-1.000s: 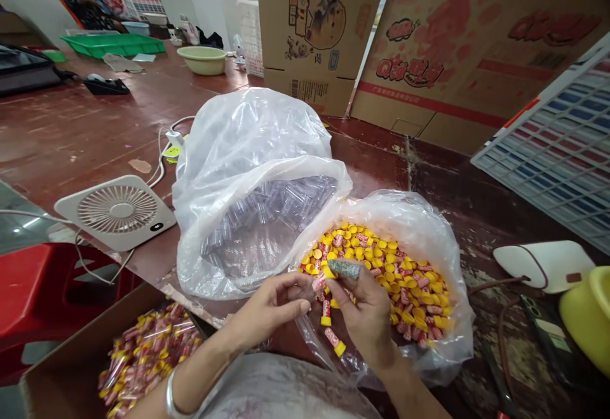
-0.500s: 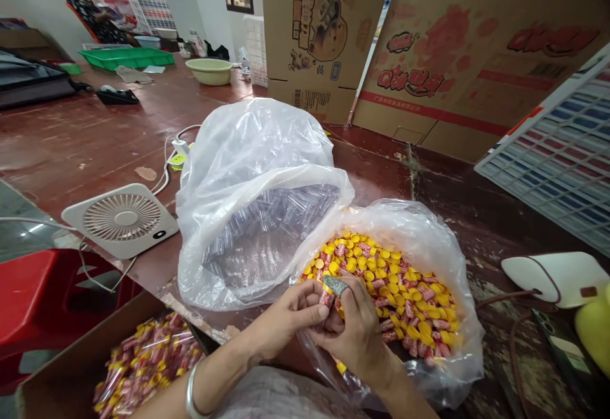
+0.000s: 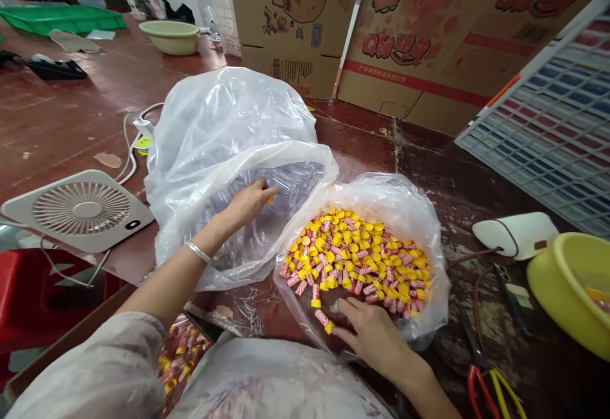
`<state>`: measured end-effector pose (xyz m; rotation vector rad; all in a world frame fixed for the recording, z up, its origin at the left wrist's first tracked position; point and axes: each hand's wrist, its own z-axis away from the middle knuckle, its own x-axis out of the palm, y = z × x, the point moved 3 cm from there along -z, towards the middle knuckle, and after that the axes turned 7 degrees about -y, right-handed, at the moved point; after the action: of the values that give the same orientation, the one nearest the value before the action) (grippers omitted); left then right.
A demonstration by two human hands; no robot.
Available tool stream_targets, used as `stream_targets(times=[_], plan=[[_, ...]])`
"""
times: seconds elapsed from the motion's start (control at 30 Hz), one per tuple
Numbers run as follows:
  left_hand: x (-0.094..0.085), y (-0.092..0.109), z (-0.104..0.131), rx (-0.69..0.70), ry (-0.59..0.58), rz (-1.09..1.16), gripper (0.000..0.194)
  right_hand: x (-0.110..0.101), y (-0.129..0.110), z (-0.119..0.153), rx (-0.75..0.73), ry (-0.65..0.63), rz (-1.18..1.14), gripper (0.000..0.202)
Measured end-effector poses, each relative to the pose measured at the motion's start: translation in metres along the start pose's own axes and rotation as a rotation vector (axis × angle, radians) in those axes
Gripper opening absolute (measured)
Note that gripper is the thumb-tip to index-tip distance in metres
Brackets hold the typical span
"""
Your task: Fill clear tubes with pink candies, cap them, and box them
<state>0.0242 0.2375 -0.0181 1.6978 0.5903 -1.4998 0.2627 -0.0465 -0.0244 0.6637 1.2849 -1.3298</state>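
My left hand [image 3: 250,203] reaches into the large white plastic bag [image 3: 233,107] of clear plastic tubes [image 3: 300,180]. Its fingers are pinched, with something yellow showing at the fingertips. My right hand [image 3: 369,330] lies at the near edge of a second plastic bag [image 3: 400,196], its fingers apart around a small pink piece with a yellow cap [image 3: 325,322]. A greyish thing shows at one of its fingertips. Many yellow-capped, pink-patterned pieces [image 3: 362,254] fill that bag.
A white fan [image 3: 88,209] stands at the left, above a red stool [image 3: 52,298]. Below lies a box of filled tubes [image 3: 183,349]. At the right are scissors [image 3: 481,368], a phone [image 3: 517,298] and a yellow basin [image 3: 567,292]. Cardboard boxes [image 3: 405,56] stand behind.
My hands have parted. The left has moved up and left into the tube bag; the right has lowered beside the capped pieces, its fingers now apart. The view has shifted right and down.
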Motion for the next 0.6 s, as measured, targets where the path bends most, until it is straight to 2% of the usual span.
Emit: stream_targets(times=[0.13, 0.27, 0.33, 0.47, 0.6], plan=[[0.0, 0.003, 0.004, 0.053, 0.039, 0.028, 0.042, 0.02, -0.015, 0.0, -0.012, 0.108, 0.089, 0.021], [-0.02, 0.018, 0.038, 0.067, 0.098, 0.236, 0.032, 0.021, -0.007, -0.007, -0.056, 0.232, -0.047, 0.015], [-0.028, 0.033, 0.063, 0.036, 0.06, 0.42, 0.032, 0.011, -0.001, -0.008, -0.059, 0.289, -0.266, 0.009], [-0.031, 0.083, 0.11, 0.087, -0.171, 0.725, 0.023, -0.025, 0.001, -0.013, -0.04, 0.325, -0.695, 0.012], [-0.022, 0.122, 0.131, 0.16, -0.301, 0.857, 0.025, -0.063, -0.011, -0.023, -0.131, 0.377, -0.738, 0.016]])
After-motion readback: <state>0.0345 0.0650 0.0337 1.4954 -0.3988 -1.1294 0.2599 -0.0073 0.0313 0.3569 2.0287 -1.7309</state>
